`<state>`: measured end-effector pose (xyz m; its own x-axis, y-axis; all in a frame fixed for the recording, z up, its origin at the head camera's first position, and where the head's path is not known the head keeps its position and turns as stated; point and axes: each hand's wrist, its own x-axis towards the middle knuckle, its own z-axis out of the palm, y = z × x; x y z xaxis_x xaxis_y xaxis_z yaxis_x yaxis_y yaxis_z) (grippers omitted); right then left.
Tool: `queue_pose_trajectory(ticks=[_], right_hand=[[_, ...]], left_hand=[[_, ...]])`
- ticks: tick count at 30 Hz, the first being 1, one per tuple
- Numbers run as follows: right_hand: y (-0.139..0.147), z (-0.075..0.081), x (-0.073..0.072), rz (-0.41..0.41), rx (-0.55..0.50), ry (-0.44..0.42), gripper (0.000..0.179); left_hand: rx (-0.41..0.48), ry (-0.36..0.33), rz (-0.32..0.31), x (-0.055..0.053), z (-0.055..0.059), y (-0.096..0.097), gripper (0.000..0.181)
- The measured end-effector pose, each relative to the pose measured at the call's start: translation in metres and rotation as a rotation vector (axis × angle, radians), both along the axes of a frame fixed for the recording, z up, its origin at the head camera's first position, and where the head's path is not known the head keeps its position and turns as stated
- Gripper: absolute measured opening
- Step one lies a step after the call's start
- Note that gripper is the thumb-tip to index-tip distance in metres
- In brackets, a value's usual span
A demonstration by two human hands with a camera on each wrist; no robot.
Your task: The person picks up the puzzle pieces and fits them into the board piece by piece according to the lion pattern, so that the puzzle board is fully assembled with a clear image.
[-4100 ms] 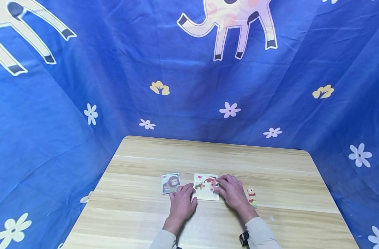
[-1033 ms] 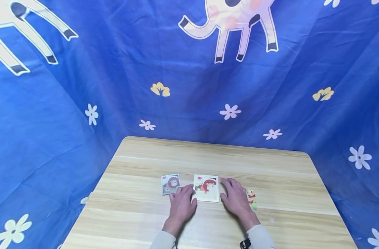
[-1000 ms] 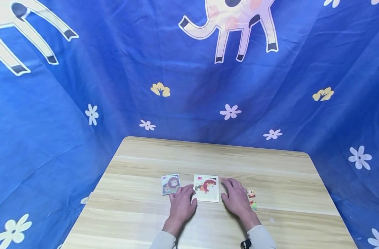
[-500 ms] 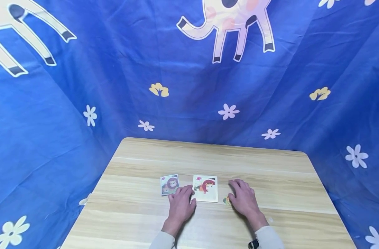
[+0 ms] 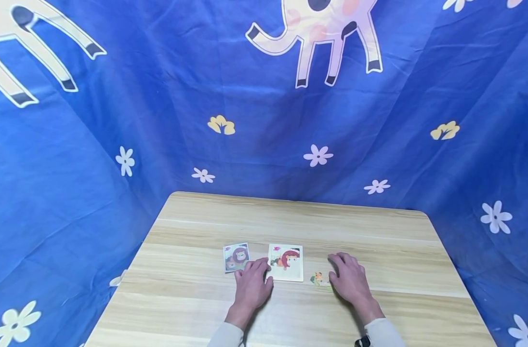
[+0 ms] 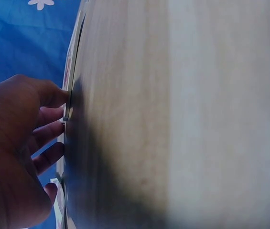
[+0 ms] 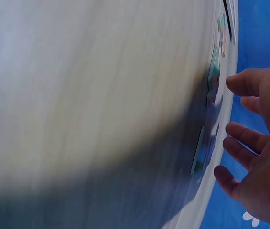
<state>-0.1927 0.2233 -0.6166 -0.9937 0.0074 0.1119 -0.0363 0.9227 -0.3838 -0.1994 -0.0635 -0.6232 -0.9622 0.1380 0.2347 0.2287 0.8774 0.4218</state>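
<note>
A square puzzle board [image 5: 290,275], light and partly filled with a red-maned lion picture [image 5: 288,258], lies mid-table. My left hand [image 5: 254,286] rests at its left edge, thumb and fingertips touching the rim; the left wrist view shows this hand [image 6: 15,148] beside the board's edge [image 6: 69,67]. To the right of the board lies an orange-and-green puzzle piece [image 5: 318,278]. My right hand [image 5: 350,279] is just right of it, fingers loosely bent and holding nothing. In the right wrist view, puzzle pieces [image 7: 213,78] lie near the fingertips of this hand [image 7: 264,138].
A lion picture card [image 5: 236,256] lies left of the board, partly behind my left hand. Another dark flat piece [image 7: 199,152] lies in the right hand's shadow. The wooden table [image 5: 290,217] meets a blue patterned cloth [image 5: 264,144] at the back.
Earlier my right hand held a puzzle piece over the board; the lion's face now shows there. That hand has moved right, uncovering the orange-and-green piece. My left hand stays put.
</note>
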Motion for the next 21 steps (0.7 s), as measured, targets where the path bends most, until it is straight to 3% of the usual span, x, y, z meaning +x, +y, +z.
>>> queue_pose_trajectory(ticks=[21], right_hand=[[0.043, 0.004, 0.008, -0.095, -0.005, -0.103, 0.051]], left_hand=[[0.023, -0.009, 0.008, 0.002, 0.001, 0.000, 0.018]])
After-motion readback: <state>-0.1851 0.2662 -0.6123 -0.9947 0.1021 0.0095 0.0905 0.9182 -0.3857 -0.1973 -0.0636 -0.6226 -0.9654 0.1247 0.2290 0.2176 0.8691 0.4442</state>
